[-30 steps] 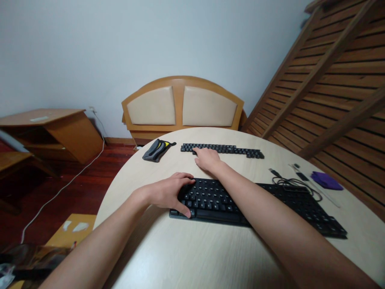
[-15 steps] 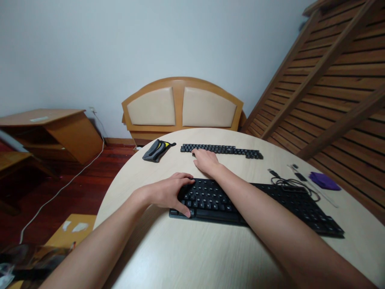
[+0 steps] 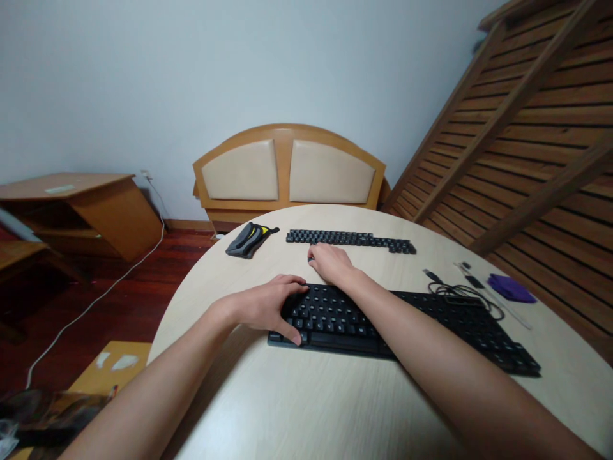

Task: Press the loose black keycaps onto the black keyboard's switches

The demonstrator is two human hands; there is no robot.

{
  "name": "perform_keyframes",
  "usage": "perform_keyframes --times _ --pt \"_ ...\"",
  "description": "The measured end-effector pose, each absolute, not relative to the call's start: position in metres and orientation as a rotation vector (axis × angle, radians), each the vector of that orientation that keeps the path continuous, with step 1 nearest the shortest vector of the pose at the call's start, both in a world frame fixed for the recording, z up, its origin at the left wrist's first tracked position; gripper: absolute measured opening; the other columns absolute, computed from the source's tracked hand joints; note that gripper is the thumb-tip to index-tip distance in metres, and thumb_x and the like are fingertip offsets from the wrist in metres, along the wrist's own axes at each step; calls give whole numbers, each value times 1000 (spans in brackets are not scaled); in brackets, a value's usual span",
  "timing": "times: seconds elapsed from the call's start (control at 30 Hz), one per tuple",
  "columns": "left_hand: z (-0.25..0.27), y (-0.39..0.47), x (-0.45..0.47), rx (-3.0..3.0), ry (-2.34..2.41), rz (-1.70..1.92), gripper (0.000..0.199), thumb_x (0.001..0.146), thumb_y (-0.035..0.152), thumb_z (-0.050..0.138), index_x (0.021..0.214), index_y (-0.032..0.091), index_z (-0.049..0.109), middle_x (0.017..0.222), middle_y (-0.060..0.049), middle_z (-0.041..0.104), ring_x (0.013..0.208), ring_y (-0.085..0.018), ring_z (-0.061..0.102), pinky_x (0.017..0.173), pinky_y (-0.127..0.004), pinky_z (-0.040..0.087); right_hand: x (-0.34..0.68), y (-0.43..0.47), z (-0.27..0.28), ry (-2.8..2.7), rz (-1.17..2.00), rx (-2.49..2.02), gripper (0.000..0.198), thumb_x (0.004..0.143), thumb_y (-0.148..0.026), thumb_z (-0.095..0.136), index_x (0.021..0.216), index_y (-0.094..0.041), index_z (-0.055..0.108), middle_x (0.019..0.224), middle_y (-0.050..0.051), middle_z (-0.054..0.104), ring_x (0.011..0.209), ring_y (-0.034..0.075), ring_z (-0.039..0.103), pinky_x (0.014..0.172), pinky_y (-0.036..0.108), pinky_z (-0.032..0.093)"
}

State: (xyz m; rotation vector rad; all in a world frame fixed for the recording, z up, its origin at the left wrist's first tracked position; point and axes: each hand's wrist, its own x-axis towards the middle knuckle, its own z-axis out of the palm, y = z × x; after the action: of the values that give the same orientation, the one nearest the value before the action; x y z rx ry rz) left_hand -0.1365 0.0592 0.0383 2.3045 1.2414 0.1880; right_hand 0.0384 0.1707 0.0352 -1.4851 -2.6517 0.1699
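A black computer keyboard (image 3: 335,313) lies on the round pale table. My left hand (image 3: 271,303) grips its left end, the thumb on the front corner and the fingers at the back edge. My right hand (image 3: 332,263) is beyond the keyboard, just in front of rows of loose black keycaps (image 3: 345,237). Its fingertips are pinched on a small black piece that looks like a keycap (image 3: 311,259), mostly hidden by the fingers. My right forearm crosses over the middle of the keyboard and covers part of its keys.
A grey, black and yellow folded cloth item (image 3: 249,240) sits at the table's back left. To the right are a coiled black USB cable (image 3: 460,292), a purple cloth (image 3: 511,288) and a thin white stick (image 3: 512,313). A slatted wooden panel (image 3: 536,134) leans at the right.
My right hand has drawn back slightly from the keycap rows toward the keyboard, its fingers now curled in. The left hand keeps its hold on the keyboard.
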Motion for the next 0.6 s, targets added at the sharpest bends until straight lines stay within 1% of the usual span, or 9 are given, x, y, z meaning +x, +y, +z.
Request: perform_keyframes --times 0.1,0.2,0.23,0.33,0.4,0.47,0.6 --pt "39 58 -136 2294 1246 165 96 64 60 83 142 15 49 153 -19 39 141 -36 38 118 -49 30 59 157 42 -2634 271 -1409 22 94 -24 58 111 -21 71 113 9 73 108 24 66 88 31 48" --pt "40 57 -136 2282 1256 168 97 64 59 83 142 13 49 154 -20 38 141 -36 38 119 -49 29 83 139 46 -2612 392 -1286 23 96 -26 57 116 -22 68 110 5 74 102 18 67 85 26 48" --pt "41 57 -136 2282 1256 169 96 65 59 83 142 14 48 154 -19 38 141 -36 38 119 -49 29 90 133 47 -2598 460 -1225 23 97 -26 56 116 -22 68 108 4 74 98 16 68 84 24 48" --pt "42 57 -135 2280 1253 153 96 65 59 83 143 16 48 153 -18 39 141 -36 38 119 -50 29 106 119 46 -2494 817 -995 23 97 -24 55 115 -20 68 100 4 75 91 16 68 82 26 48" --pt "42 57 -135 2274 1257 142 96 65 59 83 143 15 47 153 -19 39 141 -36 37 119 -50 29 110 113 46 -2498 939 -921 23 96 -23 55 113 -20 69 99 4 74 89 16 67 82 28 48" --pt "42 57 -135 2271 1260 138 96 66 60 82 143 15 47 153 -19 38 142 -36 36 119 -50 29 112 110 46 -2544 988 -886 22 96 -22 55 112 -20 70 97 3 74 87 16 67 82 29 48" --pt "41 57 -136 2262 1264 131 96 65 58 83 143 13 48 153 -19 38 142 -36 35 119 -49 29 111 106 51 -2633 982 -852 19 95 -21 57 108 -18 70 93 3 74 85 17 67 80 28 47"
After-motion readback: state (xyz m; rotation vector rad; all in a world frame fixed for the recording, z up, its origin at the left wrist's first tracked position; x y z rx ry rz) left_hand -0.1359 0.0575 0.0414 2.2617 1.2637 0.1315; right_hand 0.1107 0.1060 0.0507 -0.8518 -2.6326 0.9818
